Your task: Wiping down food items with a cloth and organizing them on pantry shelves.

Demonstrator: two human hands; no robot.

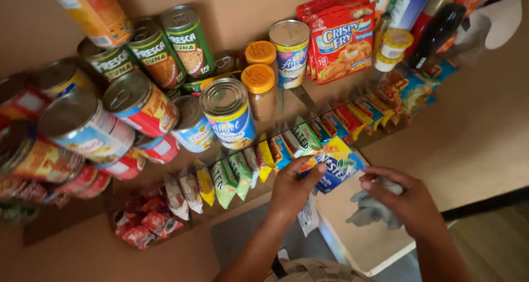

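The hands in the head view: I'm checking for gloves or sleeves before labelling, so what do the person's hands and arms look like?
Both the left hand and the right hand are bare, with no gloves, and no rings or watch show. The forearms are bare as far as the frame shows, with no sleeves in view. Fingernails look short and unpainted.

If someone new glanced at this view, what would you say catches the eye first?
Probably the crowd of tin cans on the wooden shelf, filling the left and centre, with red breading-mix packets standing behind them. Nearer, the left hand pinches a blue and yellow sachet in a hanging row of sachets, while the right hand clutches a grey cloth.
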